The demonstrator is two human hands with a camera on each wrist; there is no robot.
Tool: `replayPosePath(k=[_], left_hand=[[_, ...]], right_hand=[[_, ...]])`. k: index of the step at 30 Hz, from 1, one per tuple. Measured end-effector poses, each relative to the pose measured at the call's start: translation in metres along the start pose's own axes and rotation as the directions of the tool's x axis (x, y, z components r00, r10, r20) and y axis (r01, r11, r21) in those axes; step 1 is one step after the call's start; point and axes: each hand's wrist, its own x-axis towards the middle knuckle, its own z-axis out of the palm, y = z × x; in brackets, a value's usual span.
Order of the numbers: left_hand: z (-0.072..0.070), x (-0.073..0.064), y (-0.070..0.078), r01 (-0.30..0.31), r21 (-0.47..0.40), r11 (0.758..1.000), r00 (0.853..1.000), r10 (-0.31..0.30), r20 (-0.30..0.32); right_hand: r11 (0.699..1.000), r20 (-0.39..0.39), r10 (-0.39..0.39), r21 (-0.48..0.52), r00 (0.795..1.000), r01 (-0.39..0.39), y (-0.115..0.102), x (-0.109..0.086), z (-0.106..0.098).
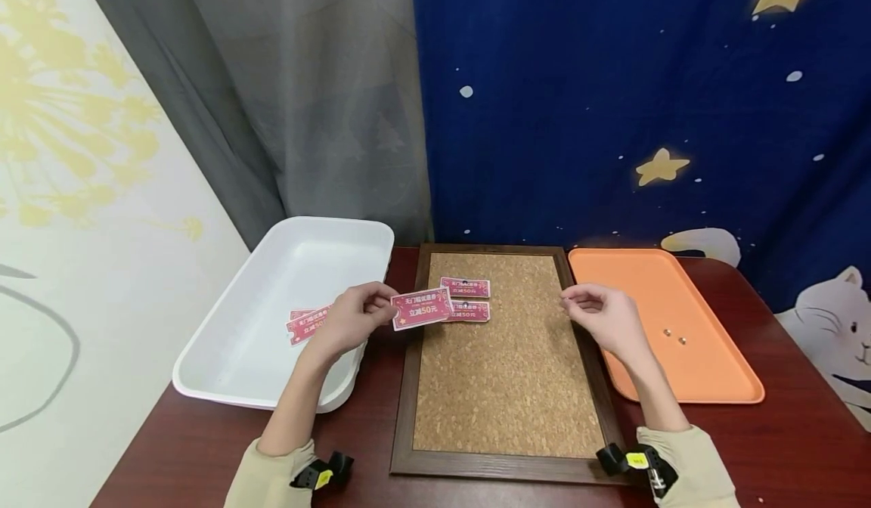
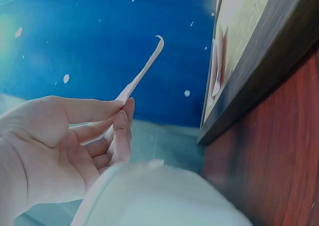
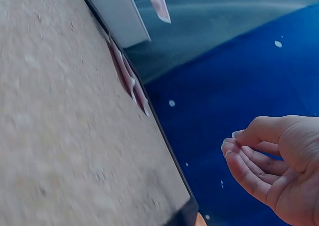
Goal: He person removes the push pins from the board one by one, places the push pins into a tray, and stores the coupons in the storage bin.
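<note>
My left hand point(image 1: 361, 313) pinches a red-and-white paper coupon point(image 1: 423, 308) by its left end, over the left side of a framed cork board point(image 1: 510, 387). In the left wrist view this coupon point(image 2: 144, 71) shows edge-on with a curled far end. Two like coupons, an upper one point(image 1: 469, 289) and a lower one point(image 1: 474, 313), are tacked to the board's upper left. Near the board's right frame, my right hand point(image 1: 605, 315) has thumb and forefinger tips together on what looks like a tiny thumbtack, mostly hidden by the fingertips.
A white bin point(image 1: 272, 372) at the left holds more coupons point(image 1: 306, 326). On the right, an orange tray point(image 1: 708, 376) carries two small metallic tacks point(image 1: 675, 336). The board lies between them on the dark red table point(image 1: 177, 455), with curtains point(image 1: 544, 115) behind.
</note>
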Motion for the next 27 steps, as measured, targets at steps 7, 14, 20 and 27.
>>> replayPosePath(k=[7, 14, 20, 27], left_hand=[[-0.018, -0.003, -0.014, 0.017, -0.055, 0.998, 1.0, -0.018, -0.021], [-0.032, -0.006, -0.022, 0.045, -0.068, 0.997, 0.997, -0.049, -0.056], [-0.043, -0.009, -0.03, 0.112, -0.075, 0.991, 0.989, -0.118, -0.087], [-0.056, -0.015, -0.046, 0.134, -0.034, 0.99, 0.982, -0.137, -0.13]], right_hand=[[0.999, -0.022, 0.015, -0.041, 1.0, -0.016, 0.012, -0.006, -0.02], [0.996, -0.062, 0.024, -0.087, 0.998, -0.03, 0.022, -0.013, -0.038], [0.995, -0.077, 0.04, -0.084, 0.996, -0.046, 0.035, -0.02, -0.05], [0.992, -0.107, 0.026, -0.122, 0.994, -0.039, 0.053, -0.028, -0.068]])
